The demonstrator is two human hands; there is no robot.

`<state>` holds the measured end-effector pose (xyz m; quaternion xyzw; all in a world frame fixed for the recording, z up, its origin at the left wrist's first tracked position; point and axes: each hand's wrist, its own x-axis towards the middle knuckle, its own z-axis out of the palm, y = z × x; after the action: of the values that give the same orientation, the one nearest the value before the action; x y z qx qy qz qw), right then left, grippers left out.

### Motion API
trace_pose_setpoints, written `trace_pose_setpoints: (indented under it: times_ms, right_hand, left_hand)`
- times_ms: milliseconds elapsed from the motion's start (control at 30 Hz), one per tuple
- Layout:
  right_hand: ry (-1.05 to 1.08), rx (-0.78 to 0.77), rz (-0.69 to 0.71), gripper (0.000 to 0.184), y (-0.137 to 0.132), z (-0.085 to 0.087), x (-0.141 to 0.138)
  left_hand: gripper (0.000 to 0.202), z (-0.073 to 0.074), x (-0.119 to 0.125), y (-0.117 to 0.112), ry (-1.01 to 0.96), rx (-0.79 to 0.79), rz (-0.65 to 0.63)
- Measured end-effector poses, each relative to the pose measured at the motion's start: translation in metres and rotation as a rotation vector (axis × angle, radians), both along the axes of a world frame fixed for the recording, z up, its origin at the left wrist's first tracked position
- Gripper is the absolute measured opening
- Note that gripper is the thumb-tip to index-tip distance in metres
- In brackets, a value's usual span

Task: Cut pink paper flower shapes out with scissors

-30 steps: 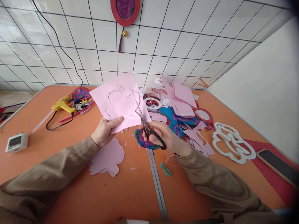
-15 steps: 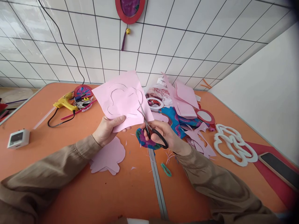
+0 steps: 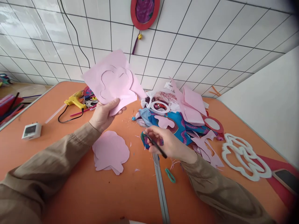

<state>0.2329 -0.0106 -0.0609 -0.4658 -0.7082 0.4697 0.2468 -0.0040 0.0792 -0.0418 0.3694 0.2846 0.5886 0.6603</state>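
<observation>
My left hand grips the lower corner of a pink sheet, thumb on top. A rounded, lobed outline is drawn on the sheet, and its right side is partly cut away from the surrounding paper. My right hand is wrapped round scissors, whose black handle is seen edge-on; their blades are hard to make out. The scissors are apart from the sheet, lower and to its right. Below my left hand lies a stack of pink cloud-like cutouts on the orange table.
A yellow glue gun and a white box-shaped device lie at left. Behind my right hand are blue patterned fabric, folded pink sheets and pink offcuts. White lobed frames and a phone lie at right.
My left hand has lifted the pink sheet up and to the left. The scissors have come away from the sheet's edge and turned edge-on in my right hand. The view has shifted slightly.
</observation>
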Motion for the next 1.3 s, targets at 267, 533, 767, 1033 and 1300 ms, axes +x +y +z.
trace_pose_setpoints:
  times_ms: [267,533,767,1033,1300]
  right_hand:
    - [-0.886,0.293,0.121,0.022,-0.014,0.008,-0.018]
    - [-0.972,0.32,0.178,0.028,-0.022,0.005,-0.017]
    - [-0.969,0.329,0.192,0.031,-0.023,0.003,-0.017]
    - [-0.863,0.302,0.287,0.052,-0.019,0.009,-0.008]
    - [-0.739,0.301,0.297,0.045,-0.014,0.006,-0.004]
  left_hand:
    - [0.021,-0.005,0.007,-0.011,0.122,-0.053,-0.195]
    - [0.015,-0.008,0.013,-0.027,0.148,-0.103,-0.411]
    - [0.015,-0.009,0.014,-0.03,0.139,-0.132,-0.437]
    - [0.014,-0.01,0.015,-0.032,0.131,-0.119,-0.433]
    - [0.013,-0.012,0.016,-0.031,0.133,-0.1,-0.461]
